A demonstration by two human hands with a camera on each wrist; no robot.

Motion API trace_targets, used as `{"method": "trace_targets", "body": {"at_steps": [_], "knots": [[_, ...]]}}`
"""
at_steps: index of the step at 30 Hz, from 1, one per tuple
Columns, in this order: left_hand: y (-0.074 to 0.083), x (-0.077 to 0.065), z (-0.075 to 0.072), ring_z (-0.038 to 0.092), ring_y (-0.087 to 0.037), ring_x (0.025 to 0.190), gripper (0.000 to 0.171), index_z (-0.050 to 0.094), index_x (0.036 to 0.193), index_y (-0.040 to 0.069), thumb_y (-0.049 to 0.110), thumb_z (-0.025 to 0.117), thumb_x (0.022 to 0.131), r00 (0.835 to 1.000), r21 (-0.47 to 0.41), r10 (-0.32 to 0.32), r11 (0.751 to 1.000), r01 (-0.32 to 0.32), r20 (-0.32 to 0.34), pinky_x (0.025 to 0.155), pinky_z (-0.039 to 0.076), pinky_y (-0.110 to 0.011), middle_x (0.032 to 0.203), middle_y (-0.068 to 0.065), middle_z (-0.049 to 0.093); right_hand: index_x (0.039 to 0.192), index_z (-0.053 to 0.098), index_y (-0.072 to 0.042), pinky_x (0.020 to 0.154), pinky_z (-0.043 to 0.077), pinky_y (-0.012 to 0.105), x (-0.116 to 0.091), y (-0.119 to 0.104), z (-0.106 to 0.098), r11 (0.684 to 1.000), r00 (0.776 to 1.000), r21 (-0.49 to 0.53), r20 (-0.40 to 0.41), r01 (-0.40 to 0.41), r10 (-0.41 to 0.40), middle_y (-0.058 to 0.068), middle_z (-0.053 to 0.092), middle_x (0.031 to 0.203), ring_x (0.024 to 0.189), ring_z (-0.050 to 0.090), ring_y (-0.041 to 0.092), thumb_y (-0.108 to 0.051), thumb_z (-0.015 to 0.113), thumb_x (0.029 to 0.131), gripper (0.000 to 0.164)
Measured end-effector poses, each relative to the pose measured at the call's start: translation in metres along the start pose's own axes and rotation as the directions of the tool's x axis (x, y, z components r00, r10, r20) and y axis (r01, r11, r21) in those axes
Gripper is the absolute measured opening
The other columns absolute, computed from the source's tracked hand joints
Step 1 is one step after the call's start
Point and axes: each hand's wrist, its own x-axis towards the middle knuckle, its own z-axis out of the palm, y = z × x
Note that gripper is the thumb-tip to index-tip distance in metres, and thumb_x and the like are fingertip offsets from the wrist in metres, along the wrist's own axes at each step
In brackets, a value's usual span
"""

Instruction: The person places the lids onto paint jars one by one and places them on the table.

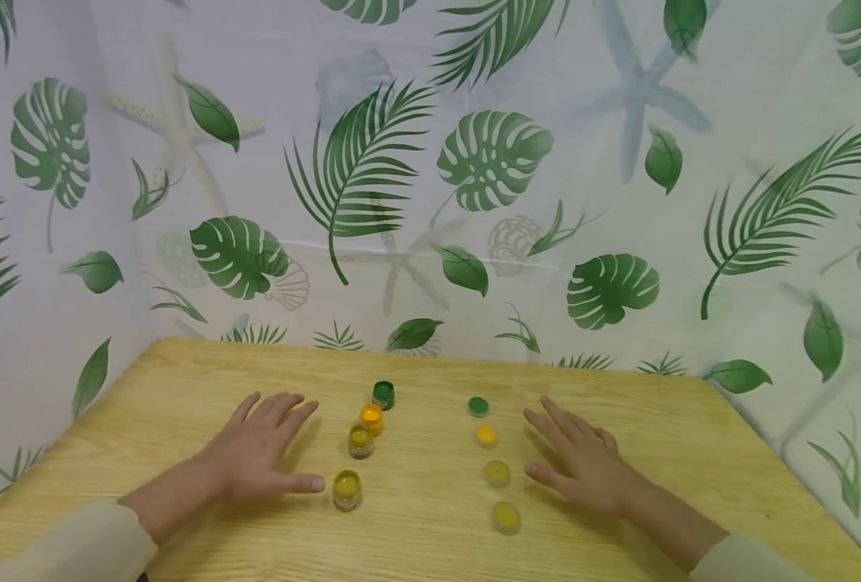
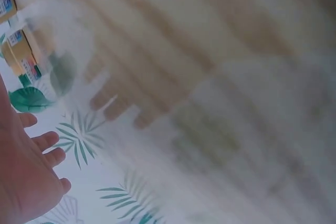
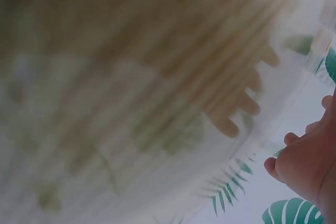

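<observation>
Several small open paint jars run in a slanting row left of the table's middle: dark green [image 1: 383, 395], orange-yellow [image 1: 371, 419], olive-yellow [image 1: 360, 441] and, nearest, another olive-yellow one [image 1: 346, 490]. Their round lids form a second row to the right: green [image 1: 478, 406], yellow [image 1: 486, 436] and two olive-yellow, the farther lid [image 1: 497, 473] and the nearer lid [image 1: 506, 517]. My left hand [image 1: 259, 453] spreads its fingers left of the jars, thumb pointing at the nearest one. To the right of the lids, my right hand [image 1: 583, 461] also has its fingers spread. Both hands hold nothing.
The wood-grain table [image 1: 415, 550] ends against a white cloth backdrop [image 1: 415, 186] printed with green leaves and starfish, which also closes off the left and right sides. Light sleeves [image 1: 73, 550] cover both forearms. In the left wrist view, labelled jars [image 2: 18, 51] appear at the left edge.
</observation>
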Motion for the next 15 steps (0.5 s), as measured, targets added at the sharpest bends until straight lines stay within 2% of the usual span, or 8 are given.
{"method": "trace_targets", "body": {"at_steps": [4, 9, 15], "knots": [[0.006, -0.002, 0.002, 0.040, -0.036, 0.139, 0.101, 0.041, 0.150, 0.008, 0.081, 0.051, 0.081, 1.000, 0.015, 0.013, 1.000, -0.013, -0.012, 0.113, 0.020, -0.067, 0.148, -0.017, 0.045, 0.155, 0.035, -0.021, 0.096, 0.031, 0.076, -0.002, -0.005, 0.003, 1.000, 1.000, -0.009, 0.002, 0.024, -0.024, 0.013, 0.024, 0.164, 0.138, 0.039, 0.046, -0.056, 0.052, 0.097, 0.070], [0.014, -0.004, 0.002, 0.045, -0.033, 0.133, 0.100, 0.046, 0.146, 0.007, 0.083, 0.049, 0.080, 1.000, 0.022, 0.022, 1.000, -0.022, -0.008, 0.111, 0.025, -0.065, 0.141, -0.015, 0.050, 0.151, 0.041, -0.021, 0.097, 0.033, 0.069, -0.005, -0.011, 0.003, 0.999, 0.999, 0.000, -0.014, 0.044, -0.044, 0.012, 0.035, 0.157, 0.137, 0.039, 0.040, -0.056, 0.055, 0.096, 0.067], [0.025, -0.005, 0.000, 0.049, -0.030, 0.126, 0.096, 0.050, 0.140, 0.007, 0.082, 0.050, 0.080, 1.000, -0.016, 0.021, 1.000, -0.020, 0.023, 0.107, 0.029, -0.062, 0.134, -0.011, 0.052, 0.144, 0.049, -0.021, 0.098, 0.035, 0.060, -0.005, -0.016, 0.001, 0.989, 0.989, 0.036, -0.003, 0.146, -0.146, 0.007, 0.044, 0.145, 0.134, 0.042, 0.029, -0.059, 0.058, 0.092, 0.065]]}}
